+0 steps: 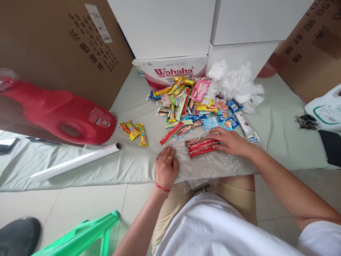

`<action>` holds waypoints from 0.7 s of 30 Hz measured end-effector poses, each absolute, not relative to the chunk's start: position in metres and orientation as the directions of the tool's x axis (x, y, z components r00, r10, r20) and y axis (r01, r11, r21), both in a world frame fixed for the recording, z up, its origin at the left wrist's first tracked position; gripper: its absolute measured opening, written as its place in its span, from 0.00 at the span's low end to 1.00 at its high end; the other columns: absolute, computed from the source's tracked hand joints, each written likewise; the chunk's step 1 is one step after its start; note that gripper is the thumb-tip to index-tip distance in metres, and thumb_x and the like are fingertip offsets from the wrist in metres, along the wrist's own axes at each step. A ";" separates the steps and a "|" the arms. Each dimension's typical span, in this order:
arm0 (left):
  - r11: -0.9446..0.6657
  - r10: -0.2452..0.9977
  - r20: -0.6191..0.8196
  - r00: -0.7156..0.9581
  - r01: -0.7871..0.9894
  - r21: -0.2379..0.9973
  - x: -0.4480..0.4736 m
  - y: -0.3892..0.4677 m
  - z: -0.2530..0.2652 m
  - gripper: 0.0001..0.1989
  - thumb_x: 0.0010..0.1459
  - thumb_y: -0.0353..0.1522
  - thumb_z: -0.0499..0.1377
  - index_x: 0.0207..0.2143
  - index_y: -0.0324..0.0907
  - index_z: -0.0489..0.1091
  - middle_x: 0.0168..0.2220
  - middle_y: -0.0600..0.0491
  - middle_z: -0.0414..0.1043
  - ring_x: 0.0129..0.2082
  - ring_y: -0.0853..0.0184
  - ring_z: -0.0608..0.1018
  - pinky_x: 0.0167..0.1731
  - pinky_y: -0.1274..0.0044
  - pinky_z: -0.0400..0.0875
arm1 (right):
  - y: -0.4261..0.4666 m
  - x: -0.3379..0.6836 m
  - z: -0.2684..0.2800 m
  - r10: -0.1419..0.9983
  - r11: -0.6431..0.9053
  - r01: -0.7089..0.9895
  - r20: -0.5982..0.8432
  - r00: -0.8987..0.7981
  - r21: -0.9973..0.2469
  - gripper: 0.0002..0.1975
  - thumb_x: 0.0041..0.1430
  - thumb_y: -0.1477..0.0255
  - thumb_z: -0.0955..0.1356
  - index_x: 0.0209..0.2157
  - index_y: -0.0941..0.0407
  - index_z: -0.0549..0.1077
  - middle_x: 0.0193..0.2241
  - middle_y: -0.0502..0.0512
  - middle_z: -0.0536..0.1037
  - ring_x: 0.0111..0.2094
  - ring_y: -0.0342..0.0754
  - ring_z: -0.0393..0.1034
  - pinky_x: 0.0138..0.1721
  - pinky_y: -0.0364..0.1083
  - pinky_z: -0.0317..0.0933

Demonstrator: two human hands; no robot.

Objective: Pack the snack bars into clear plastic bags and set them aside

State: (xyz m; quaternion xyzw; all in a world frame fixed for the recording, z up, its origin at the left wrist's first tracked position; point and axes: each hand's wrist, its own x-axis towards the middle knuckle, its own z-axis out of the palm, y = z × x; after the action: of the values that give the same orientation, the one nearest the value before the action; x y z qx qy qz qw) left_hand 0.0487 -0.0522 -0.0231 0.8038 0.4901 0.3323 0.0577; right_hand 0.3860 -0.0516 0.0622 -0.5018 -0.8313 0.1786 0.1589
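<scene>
Left fingers (pixel 165 153) curled, grip hidden, right fingers (pixel 217 137) on red packets (pixel 201 148), hold unclear

Bare pale-green cloth (pixel 282 142) leaves passage on the right, between the right forearm (pixel 269 163) and the white plastic jug with a green-edged label (pixel 327 110). Another lane opens beside the left hand (pixel 166 165), as far as the long glossy white tube (pixel 77 161); small yellow foil packets (pixel 143 134) sit above it. Ahead, a heap of multicoloured snack packets (pixel 181 106) blocks the way, backed by a red-and-white cardboard carton (pixel 173 73) and crumpled clear plastic bags (pixel 237 85). Red wrapped bars (pixel 202 147) occupy the space between the left hand and right hand (pixel 227 140).
</scene>
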 end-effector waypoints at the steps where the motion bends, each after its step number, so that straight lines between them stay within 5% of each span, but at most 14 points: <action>1: -0.537 0.800 0.527 0.287 0.734 0.415 0.046 -0.055 -0.020 0.18 0.67 0.27 0.53 0.56 0.42 0.75 0.59 0.41 0.77 0.65 0.54 0.74 0.61 0.56 0.71 | -0.057 0.386 0.062 0.901 0.423 0.790 0.113 -0.419 -0.443 0.20 0.68 0.68 0.68 0.60 0.51 0.75 0.61 0.62 0.73 0.52 0.56 0.76 0.48 0.54 0.73; 5: -0.676 0.684 0.634 0.360 0.638 0.368 0.028 -0.084 -0.008 0.27 0.67 0.29 0.57 0.67 0.45 0.63 0.62 0.39 0.74 0.69 0.52 0.69 0.63 0.54 0.69 | -0.101 0.395 0.057 0.891 0.454 0.760 0.226 -0.394 -0.464 0.21 0.70 0.62 0.68 0.62 0.50 0.74 0.57 0.63 0.76 0.55 0.57 0.74 0.54 0.56 0.72; 9: -0.853 0.509 0.562 0.652 0.470 0.227 0.014 -0.117 -0.012 0.35 0.64 0.41 0.65 0.70 0.51 0.58 0.62 0.39 0.73 0.71 0.50 0.66 0.69 0.50 0.59 | -0.156 0.408 0.030 0.881 0.471 0.783 0.167 -0.443 -0.407 0.37 0.60 0.56 0.76 0.68 0.49 0.67 0.64 0.65 0.71 0.62 0.63 0.67 0.61 0.64 0.67; 16: -0.844 0.530 0.408 0.743 0.507 0.172 0.041 -0.114 -0.003 0.35 0.62 0.27 0.60 0.69 0.58 0.60 0.62 0.45 0.75 0.69 0.53 0.69 0.72 0.48 0.46 | -0.185 0.398 -0.007 0.917 0.394 0.817 0.245 -0.316 -0.420 0.20 0.67 0.64 0.71 0.59 0.48 0.75 0.60 0.64 0.75 0.58 0.59 0.72 0.58 0.63 0.70; 21: -0.754 0.652 0.341 0.678 0.627 0.195 0.053 -0.102 0.011 0.26 0.64 0.27 0.57 0.64 0.46 0.67 0.42 0.48 0.81 0.54 0.55 0.79 0.70 0.47 0.47 | -0.182 0.398 -0.002 0.915 0.392 0.807 0.282 -0.290 -0.441 0.12 0.71 0.72 0.65 0.50 0.50 0.80 0.48 0.60 0.81 0.48 0.54 0.76 0.49 0.58 0.74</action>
State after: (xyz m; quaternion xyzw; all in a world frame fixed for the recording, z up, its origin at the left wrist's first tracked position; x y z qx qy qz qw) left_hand 0.0533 -0.1023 0.0106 0.9153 0.3493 0.1979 0.0310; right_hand 0.3979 -0.1815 -0.0023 -0.5408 -0.7960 0.1075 0.2499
